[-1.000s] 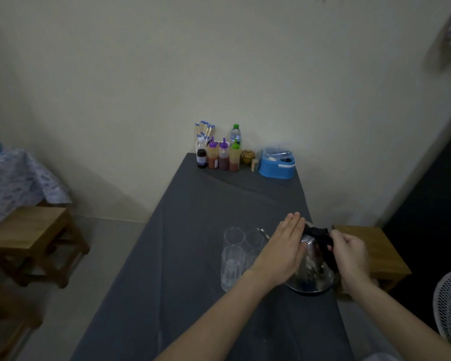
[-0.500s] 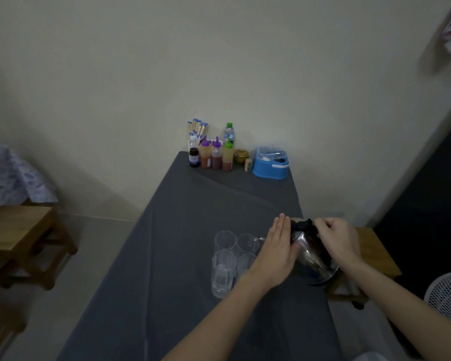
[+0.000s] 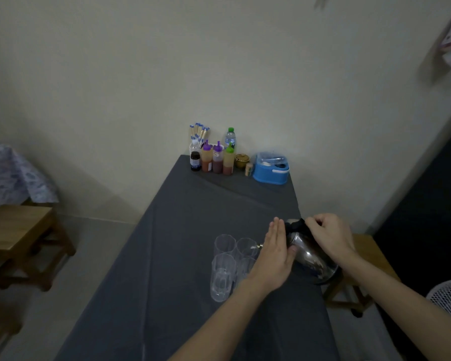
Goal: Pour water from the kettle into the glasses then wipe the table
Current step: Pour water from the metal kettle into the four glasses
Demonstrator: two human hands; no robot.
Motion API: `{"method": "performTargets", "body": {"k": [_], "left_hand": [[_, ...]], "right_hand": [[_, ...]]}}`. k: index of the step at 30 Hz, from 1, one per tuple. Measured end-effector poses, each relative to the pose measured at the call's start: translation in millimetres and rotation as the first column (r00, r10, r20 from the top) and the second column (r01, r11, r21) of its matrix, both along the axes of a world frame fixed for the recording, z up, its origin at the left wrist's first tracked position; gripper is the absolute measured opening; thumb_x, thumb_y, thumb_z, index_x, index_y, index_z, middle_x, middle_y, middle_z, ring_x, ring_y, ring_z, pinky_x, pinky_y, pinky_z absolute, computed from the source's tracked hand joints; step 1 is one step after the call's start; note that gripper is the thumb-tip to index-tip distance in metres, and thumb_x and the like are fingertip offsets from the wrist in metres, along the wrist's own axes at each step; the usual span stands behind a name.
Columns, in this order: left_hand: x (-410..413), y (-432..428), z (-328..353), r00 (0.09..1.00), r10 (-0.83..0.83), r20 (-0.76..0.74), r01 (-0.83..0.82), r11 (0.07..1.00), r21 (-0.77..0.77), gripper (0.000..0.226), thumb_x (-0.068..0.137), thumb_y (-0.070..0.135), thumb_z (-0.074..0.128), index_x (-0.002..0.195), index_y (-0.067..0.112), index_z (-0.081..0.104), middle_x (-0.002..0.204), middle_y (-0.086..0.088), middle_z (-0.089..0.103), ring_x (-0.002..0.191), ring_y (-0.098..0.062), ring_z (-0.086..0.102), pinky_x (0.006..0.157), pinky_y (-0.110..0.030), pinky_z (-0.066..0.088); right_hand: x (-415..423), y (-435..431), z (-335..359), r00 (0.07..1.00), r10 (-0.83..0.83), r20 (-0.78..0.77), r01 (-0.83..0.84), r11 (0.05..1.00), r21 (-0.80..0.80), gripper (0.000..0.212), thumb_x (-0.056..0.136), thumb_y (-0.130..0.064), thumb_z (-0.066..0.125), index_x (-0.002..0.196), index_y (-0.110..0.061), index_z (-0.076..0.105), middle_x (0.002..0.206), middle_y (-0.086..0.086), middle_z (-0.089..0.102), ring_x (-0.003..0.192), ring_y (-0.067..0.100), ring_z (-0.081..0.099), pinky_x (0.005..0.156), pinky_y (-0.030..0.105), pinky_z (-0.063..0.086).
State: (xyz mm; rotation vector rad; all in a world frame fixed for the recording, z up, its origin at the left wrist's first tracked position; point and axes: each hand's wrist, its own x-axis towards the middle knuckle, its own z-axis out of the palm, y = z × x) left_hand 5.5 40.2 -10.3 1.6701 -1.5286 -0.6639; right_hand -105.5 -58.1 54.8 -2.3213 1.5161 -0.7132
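kettle (image 3: 310,256) tipped further toward glasses (image 3: 223,277); left hand (image 3: 274,259) lower on side

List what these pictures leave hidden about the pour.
- Kettle front and most of its spout: head view, behind the left hand.
- Kettle handle: head view, wrapped by the right hand.
- Near right glass, its water level: left hand covers it.
- Sauce bottles, their labels: too small, blurred.
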Motion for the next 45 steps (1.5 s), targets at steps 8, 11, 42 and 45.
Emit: {"method": "performTargets", "body": {"k": [8, 11, 42, 45], "left_hand": [[1.0, 1.3, 6.0, 1.0, -0.002, -0.02, 0.002, 1.0, -0.026, 0.065, 0.103, 0.026, 0.031, 0.15, 0.005, -0.008, 0.16, -0.007, -0.012, 0.146, -0.014, -0.014, 0.12, -0.029, -0.004], [1.5, 1.6, 7.7, 1.0, 0.001, -0.02, -0.002, 0.999, -0.035, 0.066, 0.103, 0.027, 0.031, 0.15, 0.006, -0.009, 0.16, -0.007, -0.012, 0.146, -0.014, -0.014, 0.12, -0.03, -0.004], [11.5, 4.4, 6.8, 0.998, 0.015, -0.054, -0.017, 0.999, -0.034, 0.065, 0.103, 0.025, 0.032, 0.15, 0.006, -0.009, 0.16, -0.007, -0.013, 0.146, -0.014, -0.013, 0.119, -0.028, -0.005], [10.7, 5.5, 7.0, 0.999, 0.022, -0.049, -0.024, 0.999, -0.045, 0.065, 0.103, 0.024, 0.033, 0.15, 0.006, -0.009, 0.16, -0.007, -0.012, 0.146, -0.014, -0.013, 0.12, -0.029, -0.004]], "right_hand": [[2.9, 2.0, 10.5, 0.999, 0.034, -0.034, -0.035, 0.999, -0.037, 0.035, 0.086, -0.028, 0.059, 0.054, -0.012, 0.064, 0.05, 0.004, 0.06, 0.05, 0.018, 0.057, 0.047, 0.029, 0.042], [4.6, 3.4, 15.1, 0.998, 0.043, -0.044, -0.045, 0.998, -0.053, 0.034, 0.086, -0.026, 0.06, 0.056, -0.011, 0.065, 0.05, 0.004, 0.058, 0.049, 0.015, 0.054, 0.044, 0.025, 0.033], [18.8, 3.1, 15.2, 0.994, 0.051, -0.101, -0.059, 0.995, -0.082, 0.035, 0.088, -0.027, 0.056, 0.059, -0.009, 0.065, 0.048, 0.002, 0.053, 0.046, 0.01, 0.047, 0.043, 0.023, 0.028], [19.2, 5.4, 18.5, 0.992, 0.061, -0.108, -0.07, 0.994, -0.079, 0.034, 0.088, -0.026, 0.056, 0.059, -0.011, 0.066, 0.046, -0.002, 0.048, 0.046, 0.006, 0.044, 0.043, 0.023, 0.025]]}}
